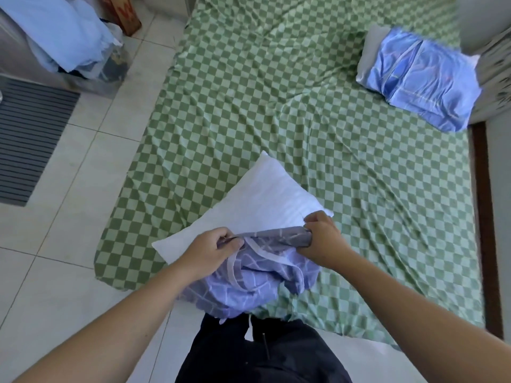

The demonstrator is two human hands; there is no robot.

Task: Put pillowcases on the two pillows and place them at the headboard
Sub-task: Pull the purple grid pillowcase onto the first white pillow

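Observation:
A bare white pillow point(257, 200) lies tilted on the near left part of the green checked bed point(276, 106). A blue-lilac patterned pillowcase point(249, 283) is bunched over the pillow's near end. My left hand point(213, 250) pinches the pillowcase's open edge on the left. My right hand point(322, 236) grips the same edge on the right, at the pillow's corner. A second pillow in a blue pillowcase point(420, 76) lies at the bed's far right, a grey end of it showing.
White tiled floor point(69, 217) runs along the bed's left side, with a dark ribbed mat point(25, 139) on it. A heap of light blue cloth point(63, 31) sits at the far left beside a cardboard box point(124, 12). A dark wooden frame point(484, 217) borders the bed's right side.

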